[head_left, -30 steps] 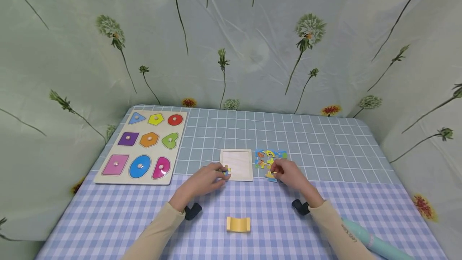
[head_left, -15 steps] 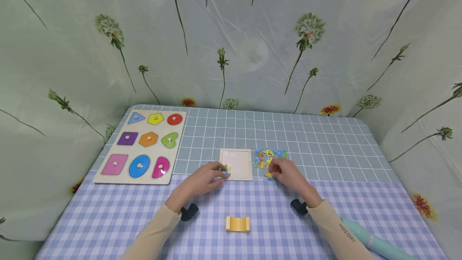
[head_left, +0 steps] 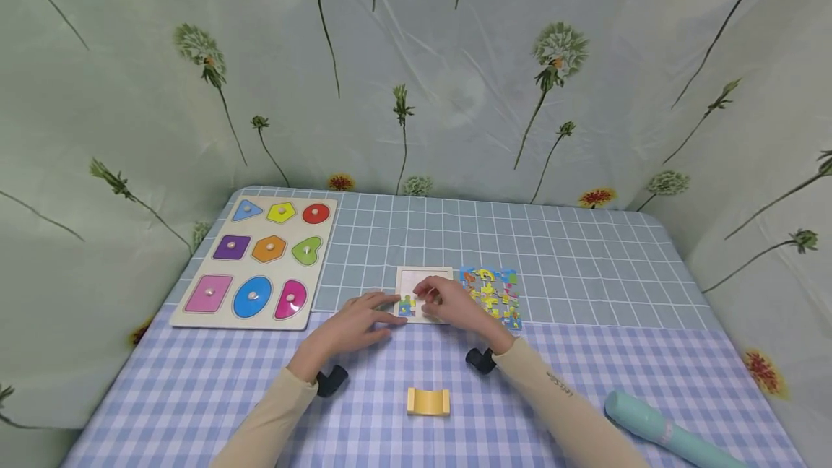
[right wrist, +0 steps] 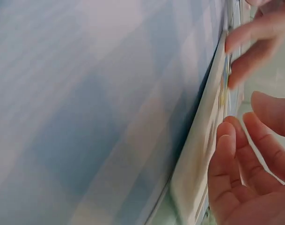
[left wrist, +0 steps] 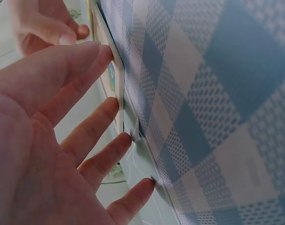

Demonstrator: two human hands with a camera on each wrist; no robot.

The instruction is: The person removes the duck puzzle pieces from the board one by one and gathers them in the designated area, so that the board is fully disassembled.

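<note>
A small wooden puzzle tray lies mid-table, with a blue, green and yellow jigsaw piece in its near left corner. My left hand reaches in from the left with its fingers spread and fairly straight, fingertips at the tray's edge beside that piece. Over the tray's right part is my right hand, its fingers bent and its thumb near them. I cannot tell whether a piece is between them. Just right of the tray, colourful jigsaw pieces lie grouped close together, partly behind the right hand.
A knobbed shape board lies at the left. A yellow curved wooden block sits near the front, between the forearms. A turquoise cylindrical object lies at the front right. A flowered cloth hangs behind the table.
My right hand has moved left from the grouped pieces to over the tray. The left hand has drawn back slightly and straightened its fingers, leaving the corner piece more visible.
</note>
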